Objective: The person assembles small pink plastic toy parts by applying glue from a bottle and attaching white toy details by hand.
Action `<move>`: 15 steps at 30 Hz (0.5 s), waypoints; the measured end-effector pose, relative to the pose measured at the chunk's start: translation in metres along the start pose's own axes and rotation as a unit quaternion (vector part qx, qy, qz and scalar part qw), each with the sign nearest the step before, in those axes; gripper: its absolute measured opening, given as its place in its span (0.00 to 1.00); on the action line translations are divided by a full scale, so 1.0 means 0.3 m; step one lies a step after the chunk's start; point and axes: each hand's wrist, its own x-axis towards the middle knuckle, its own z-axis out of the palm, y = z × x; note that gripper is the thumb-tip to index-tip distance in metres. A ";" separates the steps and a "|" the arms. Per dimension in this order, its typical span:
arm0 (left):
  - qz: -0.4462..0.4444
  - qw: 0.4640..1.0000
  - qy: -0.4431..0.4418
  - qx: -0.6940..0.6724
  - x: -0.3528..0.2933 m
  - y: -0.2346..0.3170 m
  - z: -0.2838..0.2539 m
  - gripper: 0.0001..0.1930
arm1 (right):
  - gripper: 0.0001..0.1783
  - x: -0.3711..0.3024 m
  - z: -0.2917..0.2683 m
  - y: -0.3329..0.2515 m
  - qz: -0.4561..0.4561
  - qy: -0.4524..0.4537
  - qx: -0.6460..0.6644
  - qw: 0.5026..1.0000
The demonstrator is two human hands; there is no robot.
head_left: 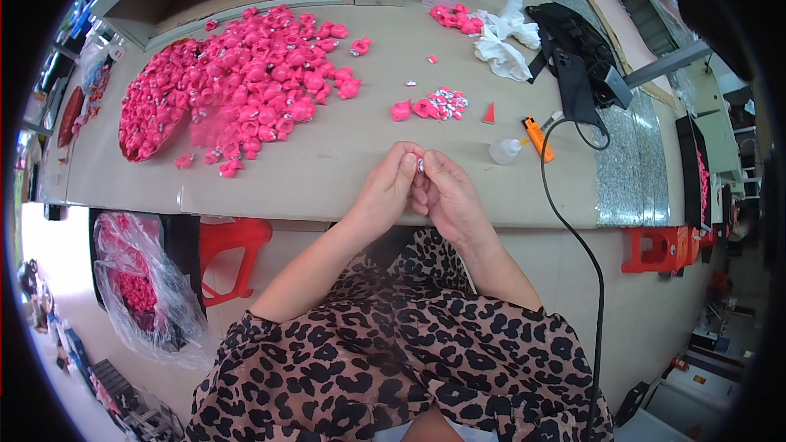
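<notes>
My left hand [388, 182] and my right hand [453, 196] meet just above the table's near edge. Pinched between both thumbs and fingers is a small pink-and-white piece [421, 165]; most of it is hidden by the fingers. Just beyond my hands lie a few pink hollow plastic parts [401, 110] beside a little cluster of white-and-pink pieces [449, 103]. To the left spreads a large heap of similar pink parts [262, 74], some of them in a shallow pink-rimmed tray [182, 125].
Right of my hands are a small white squeeze bottle [504, 151], an orange cutter-like tool [539, 140] and a red triangular piece [490, 113]. A black cable [578, 233] hangs over the edge. Farther back lie crumpled white tissue [501, 57], a phone [572, 82] and a black bag [565, 29].
</notes>
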 end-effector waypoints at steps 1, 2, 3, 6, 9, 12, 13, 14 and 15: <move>-0.006 1.000 -0.010 -0.004 0.002 -0.005 -0.004 0.13 | 0.11 0.000 -0.004 0.003 -0.001 0.002 -0.005 1.000; -0.011 1.000 -0.019 -0.008 0.004 -0.007 -0.008 0.14 | 0.11 0.000 -0.008 0.006 -0.001 0.003 -0.010 1.000; -0.013 1.000 -0.023 -0.008 0.005 0.000 -0.015 0.14 | 0.11 0.000 -0.013 0.009 -0.004 0.006 -0.010 1.000; -0.052 0.997 -0.062 -0.022 0.007 0.019 -0.020 0.14 | 0.11 0.001 -0.022 0.015 -0.018 0.005 -0.016 1.000; -0.054 0.997 -0.048 -0.020 0.005 0.015 -0.017 0.14 | 0.11 0.000 -0.015 0.013 -0.016 0.013 -0.011 1.000; -0.050 0.997 -0.044 -0.026 0.005 0.009 -0.022 0.14 | 0.11 -0.003 -0.007 0.008 -0.006 0.019 -0.003 1.000; -0.054 0.997 -0.044 -0.022 0.006 0.008 -0.022 0.14 | 0.11 -0.001 -0.012 0.012 -0.008 0.013 -0.010 1.000; -0.058 0.997 -0.043 -0.018 0.008 0.006 -0.022 0.13 | 0.11 0.000 -0.018 0.015 -0.010 0.008 -0.018 1.000; -0.060 0.997 -0.043 -0.018 0.007 0.009 -0.018 0.13 | 0.11 -0.002 -0.017 0.013 -0.009 0.009 -0.017 1.000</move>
